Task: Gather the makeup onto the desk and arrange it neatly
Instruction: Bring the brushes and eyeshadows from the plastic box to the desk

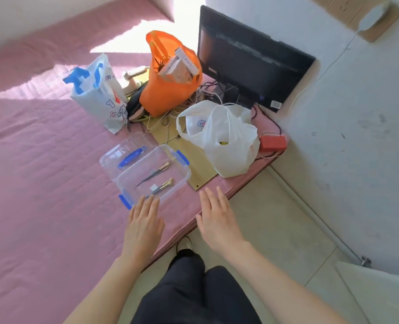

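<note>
Neither grip holds anything. The left hand (144, 223) and right hand (217, 218) are both spread flat, fingers straight, palms down over the near edge of the pink-covered bed (41, 183).

Just ahead of the left fingertips sits a clear plastic box with blue latches (133, 183). Whether the fingers touch its near edge cannot be told. Inside it lie a few slim makeup brushes with pale handles (157, 171), loose and at angles to each other. Beyond the box, touching it, lies its clear lid with a blue handle (123, 150), so the box is open.

Ahead of the right hand stands a white plastic carrier bag (226, 141) on a tan board (201, 169). Farther off are an orange bag stuffed with small cartons (170, 90), a white bag with blue print (100, 90) and a black monitor (252, 64).

By my reading the task is at an early stage. Some makeup is collected in the box, but it rests on the bed, no counter is plainly in view, and nothing is arranged yet. The bags may hold more to sort.
</note>
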